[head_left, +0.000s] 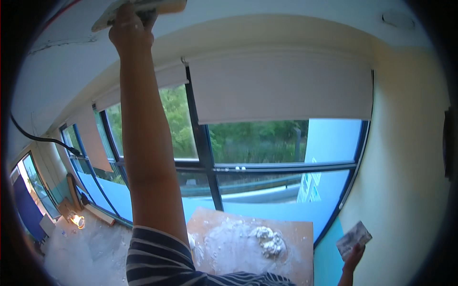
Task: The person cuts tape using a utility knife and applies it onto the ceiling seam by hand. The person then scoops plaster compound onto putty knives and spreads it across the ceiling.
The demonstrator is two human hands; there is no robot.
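Observation:
My left arm stretches straight up, and my left hand point(130, 29) is closed around a plastering trowel point(104, 20) held flat at the ceiling point(71, 28). The upper part of the trowel is cut off by the picture's edge. Low on the right, my right hand point(353, 259) grips a flat rectangular plate point(354, 240) smeared with grey-white plaster, tilted and near the wall. Below, a brown board point(301, 233) carries a heap of white plaster point(270, 241) and a spread white smear.
Tall dark-framed windows point(204, 143) with a pale roller blind point(281, 86) stand ahead. A black cable point(43, 139) hangs at the left. A lit lamp point(77, 220) stands on the dusty floor point(95, 252) at the far left. A cream wall point(405, 143) rises at the right.

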